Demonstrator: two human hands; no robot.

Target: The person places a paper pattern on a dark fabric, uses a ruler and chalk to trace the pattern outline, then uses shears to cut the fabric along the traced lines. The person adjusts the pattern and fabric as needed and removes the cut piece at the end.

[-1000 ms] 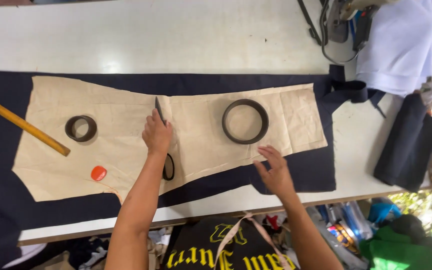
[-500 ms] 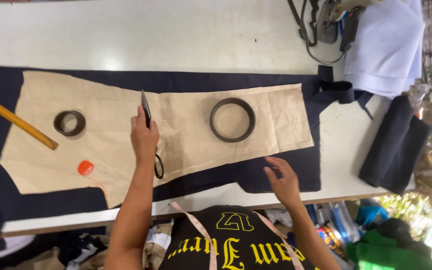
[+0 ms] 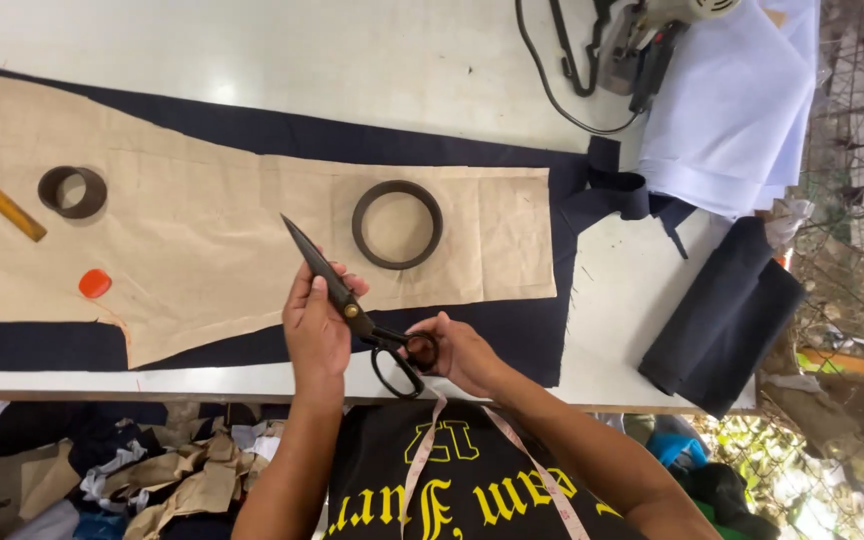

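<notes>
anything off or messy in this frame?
Mostly tidy. The paper pattern lies flat on the dark fabric, held down by two rings. Both hands hold the scissors shut. The only mess is fabric scraps heaped under the table.

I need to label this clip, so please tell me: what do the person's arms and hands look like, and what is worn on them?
Both forearms are bare, with no sleeves in view. The left hand and right hand wear no gloves, and no rings or watch are visible. A pale measuring tape hangs over a black shirt with yellow lettering.
</notes>
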